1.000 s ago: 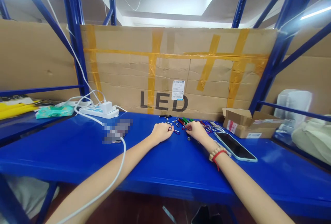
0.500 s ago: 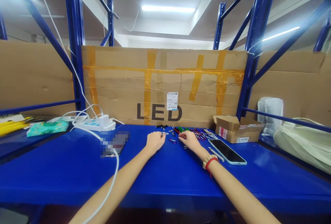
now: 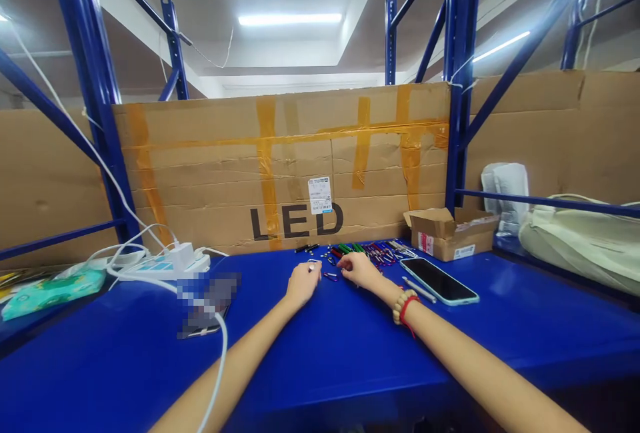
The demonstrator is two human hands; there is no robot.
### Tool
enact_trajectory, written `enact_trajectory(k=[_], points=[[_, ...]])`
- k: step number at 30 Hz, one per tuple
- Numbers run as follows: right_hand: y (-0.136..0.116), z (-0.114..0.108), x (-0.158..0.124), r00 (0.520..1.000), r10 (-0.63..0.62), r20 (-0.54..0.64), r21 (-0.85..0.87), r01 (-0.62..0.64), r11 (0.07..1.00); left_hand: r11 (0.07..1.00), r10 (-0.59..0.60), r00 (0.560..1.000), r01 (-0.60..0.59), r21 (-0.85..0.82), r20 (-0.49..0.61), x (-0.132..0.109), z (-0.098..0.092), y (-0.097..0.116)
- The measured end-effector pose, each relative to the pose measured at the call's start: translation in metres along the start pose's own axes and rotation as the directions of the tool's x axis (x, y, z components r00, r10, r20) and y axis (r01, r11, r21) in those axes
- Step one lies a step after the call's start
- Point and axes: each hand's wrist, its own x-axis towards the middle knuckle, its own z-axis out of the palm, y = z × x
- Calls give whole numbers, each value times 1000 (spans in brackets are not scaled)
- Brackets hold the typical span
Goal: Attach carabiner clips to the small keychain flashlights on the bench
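My left hand (image 3: 303, 285) is closed on the blue table, with a small pale or silvery thing at its fingertips that is too small to name. My right hand (image 3: 361, 270) is to its right, its fingers bent down and pressed together; what they grip, if anything, is hidden. Between the hands lies a small purple carabiner clip (image 3: 331, 276). Just past the right hand is a pile of small green tubes (image 3: 345, 248), with red tubes and shiny clips (image 3: 385, 254) beside them. Two short black tubes (image 3: 307, 247) lie beyond the left hand.
A phone (image 3: 440, 280) and a pen (image 3: 419, 290) lie right of my right wrist. An open cardboard box (image 3: 453, 236) stands behind them. On the left are a power strip (image 3: 165, 266), a partly blurred phone (image 3: 213, 306) and a white cable (image 3: 220, 360). Cardboard (image 3: 225, 186) closes the back.
The view has turned to the right and tilted. Both hands stay near the small parts. A small dark cylinder seen below the right hand earlier is no longer visible.
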Motion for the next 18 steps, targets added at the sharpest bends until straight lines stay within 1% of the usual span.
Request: enact_trajectory(k=[1,2,3,5,7,9,10,12,15,18], points=[[1,-1,0,1000,9,-2,0,-9,1000,981,-51,998,55,-184,29,1,1,0],[2,-2,-1,1000,17,-2,3,-17,1000,931,-114,992,128,-342,60,2,2,1],[2,-3,-2,1000,23,-2,7,-23,1000,869,-157,983,181,-461,91,3,1,2],[3,-5,-4,1000,30,-3,9,-30,999,758,-216,963,268,-595,158,3,-3,4],[3,-6,-6,999,38,-5,-4,-38,999,684,-246,951,306,-663,185,1,-10,6],[0,-7,-9,999,47,4,-24,-47,999,667,-277,946,317,-675,171,0,-16,8],[-1,-7,-10,999,51,11,-34,-51,998,679,-294,943,319,-662,154,-1,-18,9],[-4,-8,-13,998,55,20,-54,-54,997,751,-318,942,318,-579,105,-1,-19,9],[-5,-8,-14,998,53,16,-76,-51,996,854,-322,946,303,-423,27,0,-17,8],[-2,-7,-13,999,45,0,-70,-45,997,891,-317,948,289,-352,-26,-2,-14,4]])
